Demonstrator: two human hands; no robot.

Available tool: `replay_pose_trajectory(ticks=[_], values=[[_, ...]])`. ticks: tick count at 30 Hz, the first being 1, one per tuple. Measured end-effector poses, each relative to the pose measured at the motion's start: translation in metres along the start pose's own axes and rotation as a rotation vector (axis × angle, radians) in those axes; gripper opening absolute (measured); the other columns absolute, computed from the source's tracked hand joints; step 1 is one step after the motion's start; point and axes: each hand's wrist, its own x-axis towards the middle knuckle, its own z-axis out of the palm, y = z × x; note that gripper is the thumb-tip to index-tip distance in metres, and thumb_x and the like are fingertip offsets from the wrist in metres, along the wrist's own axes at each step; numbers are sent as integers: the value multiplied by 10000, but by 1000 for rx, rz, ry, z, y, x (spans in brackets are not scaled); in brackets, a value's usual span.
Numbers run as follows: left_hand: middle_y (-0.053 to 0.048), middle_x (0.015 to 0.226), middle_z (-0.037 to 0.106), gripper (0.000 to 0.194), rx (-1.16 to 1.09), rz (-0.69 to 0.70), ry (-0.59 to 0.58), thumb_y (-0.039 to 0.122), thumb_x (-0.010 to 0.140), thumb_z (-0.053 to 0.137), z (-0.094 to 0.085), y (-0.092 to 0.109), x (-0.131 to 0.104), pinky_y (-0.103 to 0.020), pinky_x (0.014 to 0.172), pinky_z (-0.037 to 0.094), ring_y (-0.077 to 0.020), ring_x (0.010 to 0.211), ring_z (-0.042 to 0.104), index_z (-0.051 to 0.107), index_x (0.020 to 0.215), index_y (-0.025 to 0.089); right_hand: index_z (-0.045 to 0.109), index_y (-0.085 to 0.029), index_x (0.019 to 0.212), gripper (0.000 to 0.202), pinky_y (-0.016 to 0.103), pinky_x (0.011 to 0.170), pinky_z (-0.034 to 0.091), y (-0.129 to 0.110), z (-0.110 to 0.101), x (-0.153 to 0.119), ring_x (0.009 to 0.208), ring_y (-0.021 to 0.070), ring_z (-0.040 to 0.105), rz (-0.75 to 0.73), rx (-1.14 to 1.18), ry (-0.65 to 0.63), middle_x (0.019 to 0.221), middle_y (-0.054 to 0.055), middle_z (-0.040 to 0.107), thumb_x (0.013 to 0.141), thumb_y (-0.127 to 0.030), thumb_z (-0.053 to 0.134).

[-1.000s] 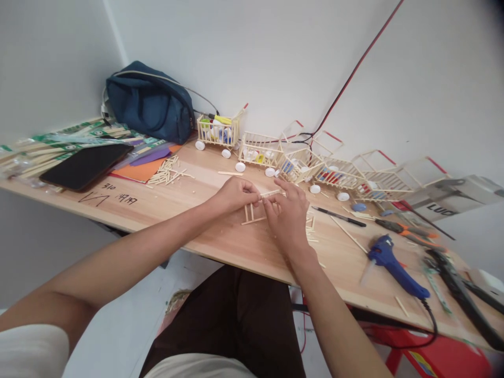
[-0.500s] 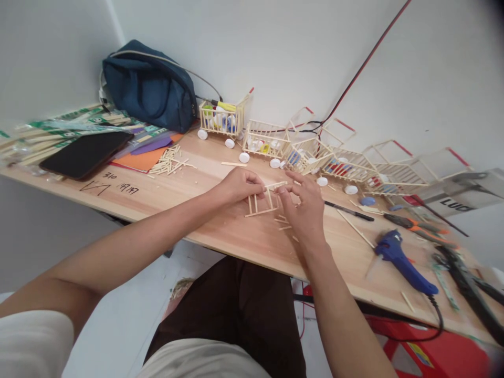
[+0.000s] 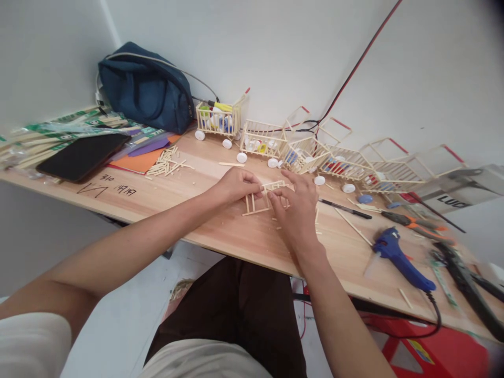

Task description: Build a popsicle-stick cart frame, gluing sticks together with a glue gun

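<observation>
A small frame (image 3: 256, 211) of thin wooden sticks, with crossbars between two long rails, stands over the middle of the table. My left hand (image 3: 236, 185) pinches its upper left part between thumb and fingers. From the right, my right hand (image 3: 297, 207) has thumb and index finger closed together on the frame's bars, its other fingers raised. The hand covers part of the frame's right end, so the exact spot of its grip is hidden. Several short loose sticks (image 3: 318, 232) lie beside and beneath my right hand.
Several stick-built carts (image 3: 218, 121) line the wall. A blue glue gun (image 3: 405, 262), orange-handled pliers (image 3: 413, 221) and a black pen (image 3: 346, 209) lie to the right. At left are a pile of cut sticks (image 3: 167, 163), a dark tablet (image 3: 82, 156) and a blue bag (image 3: 147, 86).
My right thumb and index finger have moved left along the frame, toward my left hand. My left hand keeps its pinch. The view has shifted slightly.
</observation>
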Motion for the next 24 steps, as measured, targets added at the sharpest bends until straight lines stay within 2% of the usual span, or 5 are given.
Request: replay_pose_trajectory(ticks=[7, 14, 19, 22, 24], values=[[-51, 633, 715, 87, -74, -7, 22, 107, 745, 668, 1, 1, -1, -217, 614, 507, -115, 590, 649, 699, 665, 96, 672, -229, 765, 103, 554, 1036, 342, -5, 2, -3, 1288, 325, 448, -4, -87, 11, 1359, 82, 585, 854, -271, 642], [-70, 703, 739, 111, 13, 39, 11, 172, 751, 678, -3, 2, -1, -212, 608, 478, -119, 616, 644, 721, 681, 96, 653, -227, 826, 126, 520, 1044, 362, 5, -10, 3, 1223, 283, 538, 58, 44, 116, 1276, 100, 639, 894, -303, 580], [-61, 705, 740, 101, -5, 29, 19, 195, 731, 696, -3, -1, 1, -210, 616, 472, -121, 629, 643, 719, 682, 110, 667, -224, 898, 180, 464, 974, 455, 26, -51, -11, 1135, 261, 614, 154, 53, 179, 1166, 101, 695, 901, -365, 555], [-54, 683, 732, 84, -59, 10, 23, 181, 725, 697, -2, -3, 2, -208, 614, 473, -117, 620, 643, 706, 679, 111, 691, -245, 883, 283, 448, 801, 525, 43, -87, -31, 913, 271, 683, 385, -27, 78, 964, 75, 743, 858, -491, 553], [-55, 673, 727, 77, -89, -2, 20, 172, 724, 696, -1, -5, 2, -206, 608, 470, -115, 617, 642, 701, 680, 109, 700, -273, 744, 392, 506, 757, 517, 53, -112, -42, 788, 303, 688, 545, -120, -40, 812, 70, 743, 814, -607, 508]])
